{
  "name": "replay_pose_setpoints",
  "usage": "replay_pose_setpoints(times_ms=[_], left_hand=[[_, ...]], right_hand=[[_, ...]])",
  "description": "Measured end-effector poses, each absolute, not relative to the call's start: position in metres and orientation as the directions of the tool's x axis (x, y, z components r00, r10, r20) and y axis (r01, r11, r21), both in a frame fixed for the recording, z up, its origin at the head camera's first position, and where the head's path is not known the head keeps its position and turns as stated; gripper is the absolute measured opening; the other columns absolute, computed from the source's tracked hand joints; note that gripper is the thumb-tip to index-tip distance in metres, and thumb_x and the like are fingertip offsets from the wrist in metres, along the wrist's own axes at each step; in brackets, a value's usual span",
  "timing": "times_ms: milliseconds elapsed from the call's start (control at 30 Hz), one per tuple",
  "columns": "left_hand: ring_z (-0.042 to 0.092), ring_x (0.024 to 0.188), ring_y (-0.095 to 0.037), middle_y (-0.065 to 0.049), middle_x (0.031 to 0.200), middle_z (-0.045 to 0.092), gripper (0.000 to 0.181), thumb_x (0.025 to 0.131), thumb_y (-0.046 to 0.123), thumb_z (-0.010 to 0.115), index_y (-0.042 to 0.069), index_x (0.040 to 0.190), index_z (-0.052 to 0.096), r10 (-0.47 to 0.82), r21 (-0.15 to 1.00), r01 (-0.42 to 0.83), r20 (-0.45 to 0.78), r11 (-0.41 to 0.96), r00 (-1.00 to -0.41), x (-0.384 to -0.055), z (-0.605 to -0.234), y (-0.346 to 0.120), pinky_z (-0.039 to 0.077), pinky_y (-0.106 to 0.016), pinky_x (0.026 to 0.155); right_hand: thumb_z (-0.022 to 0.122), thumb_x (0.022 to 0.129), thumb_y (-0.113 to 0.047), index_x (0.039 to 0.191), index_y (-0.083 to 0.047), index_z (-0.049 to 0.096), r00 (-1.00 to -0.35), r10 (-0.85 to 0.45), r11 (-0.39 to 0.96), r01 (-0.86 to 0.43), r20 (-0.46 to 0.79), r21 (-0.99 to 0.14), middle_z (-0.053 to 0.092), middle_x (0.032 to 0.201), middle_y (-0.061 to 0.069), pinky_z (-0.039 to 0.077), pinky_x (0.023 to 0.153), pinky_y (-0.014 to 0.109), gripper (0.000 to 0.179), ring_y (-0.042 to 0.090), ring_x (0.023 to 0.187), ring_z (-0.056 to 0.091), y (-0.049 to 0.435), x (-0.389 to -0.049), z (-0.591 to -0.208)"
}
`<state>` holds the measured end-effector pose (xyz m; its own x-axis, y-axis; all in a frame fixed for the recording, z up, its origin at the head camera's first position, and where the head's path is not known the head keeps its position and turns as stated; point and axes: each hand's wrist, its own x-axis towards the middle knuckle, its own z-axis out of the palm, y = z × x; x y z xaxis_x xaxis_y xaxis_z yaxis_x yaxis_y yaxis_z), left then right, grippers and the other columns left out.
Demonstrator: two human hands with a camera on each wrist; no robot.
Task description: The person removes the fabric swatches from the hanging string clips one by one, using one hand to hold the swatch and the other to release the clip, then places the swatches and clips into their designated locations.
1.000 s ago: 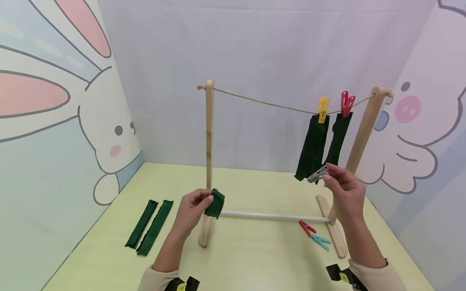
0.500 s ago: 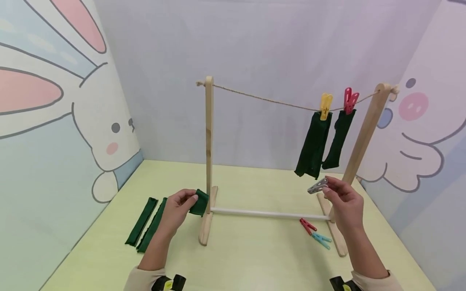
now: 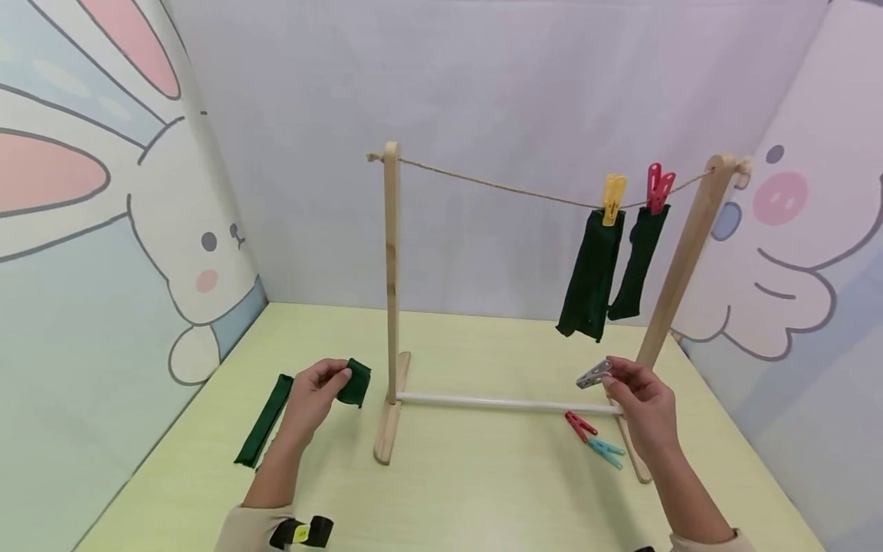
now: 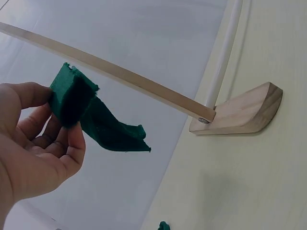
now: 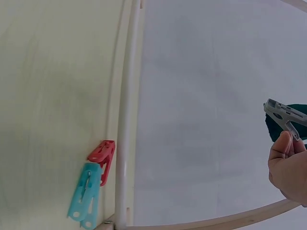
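My left hand [image 3: 309,406] pinches a dark green cloth strip [image 3: 355,382] left of the rack's left post. In the left wrist view the cloth [image 4: 115,129] is bent over and hangs past the fingertips. My right hand [image 3: 645,406] pinches a grey clothespin [image 3: 595,375] between thumb and fingers, below the hanging pieces. Two dark green cloths hang from the rope [image 3: 493,184] on the right: one cloth [image 3: 592,276] under a yellow clothespin [image 3: 612,198], the other [image 3: 638,264] under a red clothespin [image 3: 658,188].
Another green strip [image 3: 265,420] lies on the table [image 3: 483,491] at left; one beside it is mostly hidden by my left arm. A red clothespin [image 3: 581,426] and a blue clothespin [image 3: 606,452] lie near the rack's right foot. A white bar [image 3: 507,402] joins both wooden posts.
My left hand has moved left with the green cloth, from in front of the left post to beside it. My right hand has lowered with the grey clothespin.
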<state>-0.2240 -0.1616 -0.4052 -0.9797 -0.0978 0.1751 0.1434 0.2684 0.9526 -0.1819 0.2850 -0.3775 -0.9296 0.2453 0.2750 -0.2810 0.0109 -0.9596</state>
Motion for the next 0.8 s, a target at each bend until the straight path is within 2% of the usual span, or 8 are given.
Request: replay_pose_setpoints(times_ms=[333, 600, 800], left_hand=[[0.054, 0.087, -0.021, -0.015, 0.106, 0.058, 0.027, 0.095, 0.019, 0.055, -0.002, 0.111, 0.06, -0.118, 0.964, 0.086, 0.118, 0.25, -0.986, -0.235, -0.415, -0.176, 0.047, -0.022, 0.072], [0.052, 0.093, -0.022, -0.016, 0.113, 0.055, 0.033, 0.096, 0.023, 0.053, -0.003, 0.115, 0.057, -0.127, 0.975, 0.041, 0.07, 0.218, -0.99, -0.246, -0.423, -0.184, 0.046, -0.024, 0.076], [0.051, 0.1, -0.021, -0.016, 0.12, 0.051, 0.036, 0.097, 0.024, 0.051, -0.004, 0.119, 0.054, -0.117, 0.988, 0.004, 0.023, 0.156, -0.993, -0.256, -0.432, -0.189, 0.046, -0.026, 0.081]], right_hand=[[0.064, 0.088, -0.007, 0.116, 0.008, 0.052, -0.954, 0.198, 0.08, -0.212, 0.224, -0.974, 0.061, 0.094, -0.004, 0.048, 0.071, 0.016, 0.034, 0.009, 0.08, 0.055, 0.286, -0.176, -0.401], [0.06, 0.09, -0.004, 0.114, 0.011, 0.051, -0.956, 0.189, 0.097, -0.208, 0.223, -0.973, 0.06, 0.091, 0.0, 0.049, 0.069, 0.019, 0.029, 0.01, 0.078, 0.056, 0.288, -0.175, -0.417], [0.057, 0.092, -0.004, 0.11, 0.0, 0.06, -0.962, 0.175, 0.098, -0.196, 0.211, -0.976, 0.059, 0.088, 0.0, 0.049, 0.067, 0.02, 0.019, 0.009, 0.075, 0.055, 0.29, -0.173, -0.431]])
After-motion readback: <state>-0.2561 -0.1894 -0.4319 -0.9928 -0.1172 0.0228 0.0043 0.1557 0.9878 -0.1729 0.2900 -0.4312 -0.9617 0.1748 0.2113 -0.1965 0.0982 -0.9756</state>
